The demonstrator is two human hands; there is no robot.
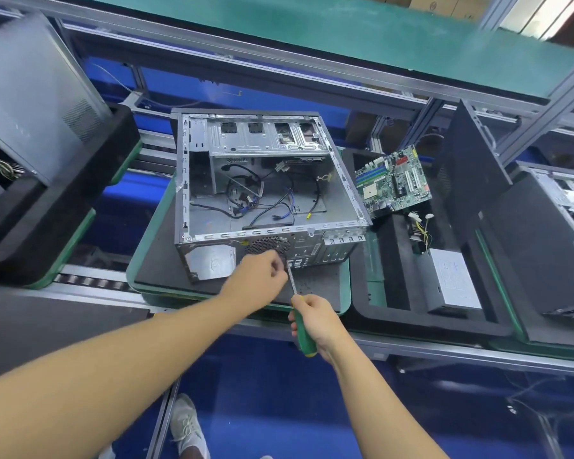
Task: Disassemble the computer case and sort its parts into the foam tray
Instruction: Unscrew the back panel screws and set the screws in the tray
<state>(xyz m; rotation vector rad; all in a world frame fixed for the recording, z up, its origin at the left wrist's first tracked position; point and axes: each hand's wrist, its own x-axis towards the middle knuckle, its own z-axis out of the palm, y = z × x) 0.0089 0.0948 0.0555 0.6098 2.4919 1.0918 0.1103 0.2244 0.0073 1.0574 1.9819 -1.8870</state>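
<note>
Motherboard (393, 182) and power supply (451, 281) in foam tray (395, 321)

Bare forearms (113, 369); pale grey lace-up sneaker (187, 425).

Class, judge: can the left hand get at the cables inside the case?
Probably yes: the case lies open on top, nothing covers the cables, and the left hand sits just outside its rear wall, at the screwdriver.

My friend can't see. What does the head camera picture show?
A person's right grip holds a green screwdriver against the back of an open computer case, while the left grip pinches its tip. A motherboard rests on the foam tray beside it.
</note>
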